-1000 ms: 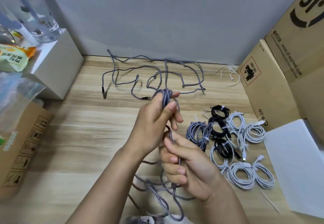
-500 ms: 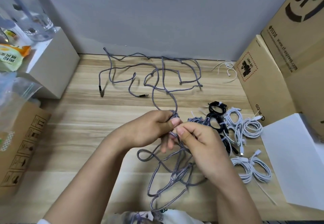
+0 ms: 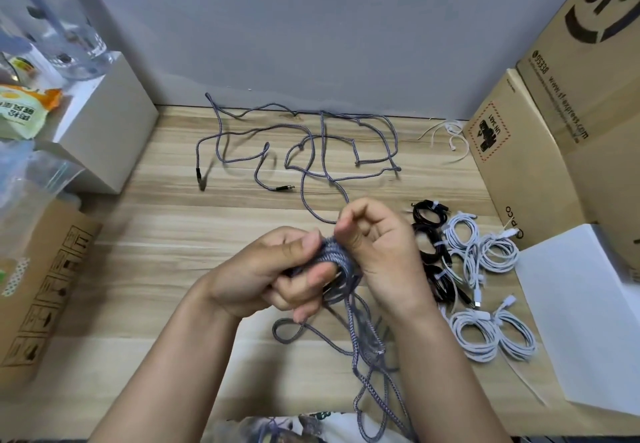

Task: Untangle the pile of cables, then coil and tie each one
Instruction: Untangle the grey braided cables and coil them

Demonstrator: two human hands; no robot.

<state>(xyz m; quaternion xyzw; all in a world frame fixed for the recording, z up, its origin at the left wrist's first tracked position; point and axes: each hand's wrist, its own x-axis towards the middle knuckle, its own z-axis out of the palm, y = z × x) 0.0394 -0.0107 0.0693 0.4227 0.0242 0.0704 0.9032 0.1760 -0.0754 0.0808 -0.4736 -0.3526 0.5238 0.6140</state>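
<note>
Gripping a partly wound bundle of grey braided cable (image 3: 334, 257) between them, both hands sit just above the wooden worktop (image 3: 166, 269). The left hand (image 3: 266, 276) has its thumb on top of the coil and its fingers (image 3: 318, 276) curled underneath, so the loops are pinched between them. The right hand (image 3: 377, 252) presses against the far side of the same coil, its fingers curled in over a strand; exactly how they catch it is hidden by the hand itself.

Below the fingers, loose grey loops hang and spill across the worktop toward the person's lap. Beyond the fingers, a strand runs up to the rest of the grey cable (image 3: 311, 151), which lies spread in open bends near the wall, its two plug ends resting on the wood to the left.

Just beside the right hand's fingers lie the finished bundles: three black coils (image 3: 429, 231) in a column, then white coils (image 3: 498, 255) further out, each bound with a small tie. A few loose white ties (image 3: 450, 132) lie well beyond the fingers, near a cardboard box (image 3: 540, 151). A white box (image 3: 110, 123) stands well to the left of the fingers.
</note>
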